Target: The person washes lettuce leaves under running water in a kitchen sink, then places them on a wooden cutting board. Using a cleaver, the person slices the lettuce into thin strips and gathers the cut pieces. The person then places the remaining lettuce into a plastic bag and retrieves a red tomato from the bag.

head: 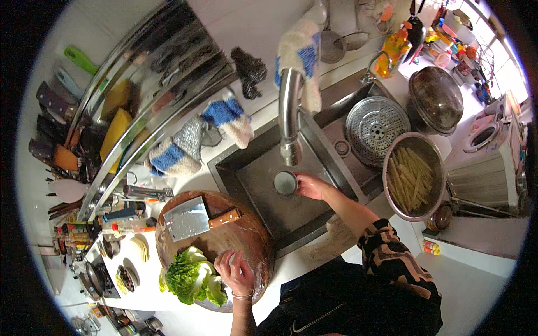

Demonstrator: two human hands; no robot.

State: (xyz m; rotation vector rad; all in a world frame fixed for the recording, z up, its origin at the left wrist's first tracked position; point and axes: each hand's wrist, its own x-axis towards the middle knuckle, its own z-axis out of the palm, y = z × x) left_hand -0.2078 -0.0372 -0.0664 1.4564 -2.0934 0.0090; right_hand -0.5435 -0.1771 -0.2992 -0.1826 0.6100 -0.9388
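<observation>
My right hand (310, 186) is over the left basin of the sink (260, 176), gripping a small round grey cup-like object (286, 183) by its side. Just above that object hangs the metal faucet (290, 109); whether water runs is hard to tell. On the left, my left hand (235, 271) hovers loosely curled over the round wooden chopping board (248, 235), with nothing visible in its fingers. Beside it lies a leafy green cabbage (189, 275). A cleaver (189, 218) with a wooden handle rests flat on the board, farther back.
A perforated steamer tray (377, 130) sits over the right basin. Near it stand a metal bowl of long cut pieces (410, 178) and a dark lidded pot (437, 98). Cloths (176, 157) hang from a metal rack (168, 105) at the left. A small dark-filled bowl (126, 278) is on the counter.
</observation>
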